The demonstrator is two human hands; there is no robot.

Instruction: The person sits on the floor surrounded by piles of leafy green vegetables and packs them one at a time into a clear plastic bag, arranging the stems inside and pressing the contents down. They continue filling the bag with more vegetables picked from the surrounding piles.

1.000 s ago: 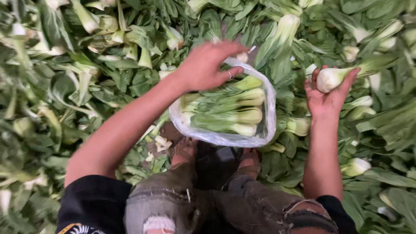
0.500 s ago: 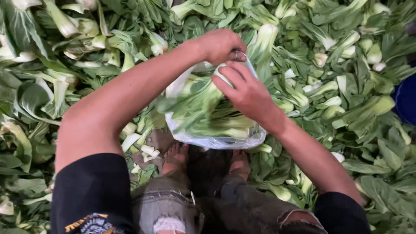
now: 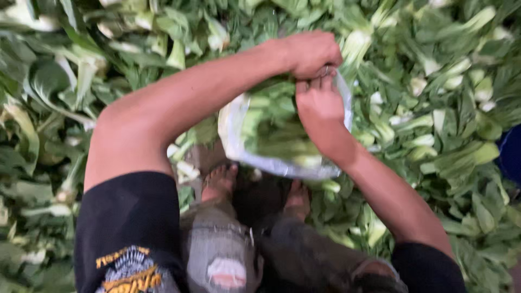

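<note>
A clear plastic bag [image 3: 239,144] full of green bok choy [image 3: 271,127] lies in front of my bare feet [image 3: 220,182]. My left hand [image 3: 309,51] is closed in a fist over the bag's far edge at its opening. Right below it, my right hand [image 3: 320,106] grips the same edge of the bag, fingers curled up against the left hand. The two hands touch. The picture is blurred, so the fingers' exact hold is hard to make out.
Loose bok choy [image 3: 439,125] with white stems and dark leaves covers the ground on all sides. A blue object [image 3: 511,154] shows at the right edge. My knees in worn grey trousers [image 3: 228,255] fill the bottom middle.
My right hand dropped the single bok choy it held and came across to the bag's opening. Both hands now meet at the bag's far edge, and the view has shifted closer.
</note>
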